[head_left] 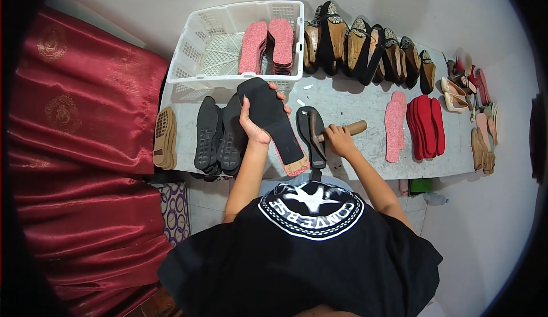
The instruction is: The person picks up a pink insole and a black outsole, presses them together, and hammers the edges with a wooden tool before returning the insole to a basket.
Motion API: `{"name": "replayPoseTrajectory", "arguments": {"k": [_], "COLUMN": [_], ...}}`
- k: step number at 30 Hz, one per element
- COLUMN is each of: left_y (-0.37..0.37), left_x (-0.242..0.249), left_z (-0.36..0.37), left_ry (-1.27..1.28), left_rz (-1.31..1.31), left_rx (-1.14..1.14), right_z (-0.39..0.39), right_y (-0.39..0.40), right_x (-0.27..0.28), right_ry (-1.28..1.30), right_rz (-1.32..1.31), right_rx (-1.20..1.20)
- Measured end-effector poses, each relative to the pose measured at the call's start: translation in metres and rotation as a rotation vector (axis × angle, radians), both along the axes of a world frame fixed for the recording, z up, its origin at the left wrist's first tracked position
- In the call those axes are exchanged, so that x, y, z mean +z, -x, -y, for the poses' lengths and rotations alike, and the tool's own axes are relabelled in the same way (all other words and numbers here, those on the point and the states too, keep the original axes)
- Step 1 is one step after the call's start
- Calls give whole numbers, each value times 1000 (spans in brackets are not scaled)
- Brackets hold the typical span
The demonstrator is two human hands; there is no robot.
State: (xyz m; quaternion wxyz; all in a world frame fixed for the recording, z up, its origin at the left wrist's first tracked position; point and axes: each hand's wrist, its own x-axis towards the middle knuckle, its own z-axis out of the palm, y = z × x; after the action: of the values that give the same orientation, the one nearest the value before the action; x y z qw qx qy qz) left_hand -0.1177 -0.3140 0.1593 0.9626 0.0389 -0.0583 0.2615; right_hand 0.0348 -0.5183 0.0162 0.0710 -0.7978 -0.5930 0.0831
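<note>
gripping a black-faced insole (267,107) in the left hand (254,126), tilted, narrow end toward the body, just left of a black sole-shaped plate (304,117) near the front edge of the table (365,167). clasping a wooden-handled hammer (358,127) in the right hand (341,140), head over that plate. could lose or flex the insole through gripping mostly its upper half. might strike left fingers if swinging while so close. could tip the hammer off so narrow a plate through a careless release. might nudge the black soles (230,146) beside the left forearm with a wide sweep.
</note>
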Motion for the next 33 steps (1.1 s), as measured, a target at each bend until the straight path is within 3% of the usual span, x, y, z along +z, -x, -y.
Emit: {"name": "replayPoseTrajectory", "arguments": {"k": [6,9,12,16,17,20,23,24,27,30,33], "left_y": [-4,-4,-4,-3,-3,-2,-6,-8,-13,-11,-8], "left_x": [2,9,9,22,27,31,25,26,33,34,38], "left_z": [9,11,2,-5,-6,-7,-7,-4,2,-1,-2], "left_ry": [-7,-11,-91,-150,-144,-149,-195,-196,-208,-220,-220], "left_rz": [-74,-88,-56,-94,-105,-133,-127,-132,-156,-172,-199], "left_rx": [-15,-15,18,114,137,186,191,187,190,200,241], "right_z": [-14,-14,-25,-25,-20,-6,-6,-5,-8,-10,-7], "right_y": [-14,-16,-12,-1,3,22,35,35,48,59,66], "right_x": [-20,1,28,69,72,111,182,180,185,182,181], "right_ry": [144,24,71,-318,-631,-722,-834,-841,-660,-651,-667], "right_rz": [79,142,-48,-360,-480,-943,-567,-585,-429,-311,-445], "right_rx": [-53,51,-158,-497,-402,-546,-136,-34,-14,30,28]}}
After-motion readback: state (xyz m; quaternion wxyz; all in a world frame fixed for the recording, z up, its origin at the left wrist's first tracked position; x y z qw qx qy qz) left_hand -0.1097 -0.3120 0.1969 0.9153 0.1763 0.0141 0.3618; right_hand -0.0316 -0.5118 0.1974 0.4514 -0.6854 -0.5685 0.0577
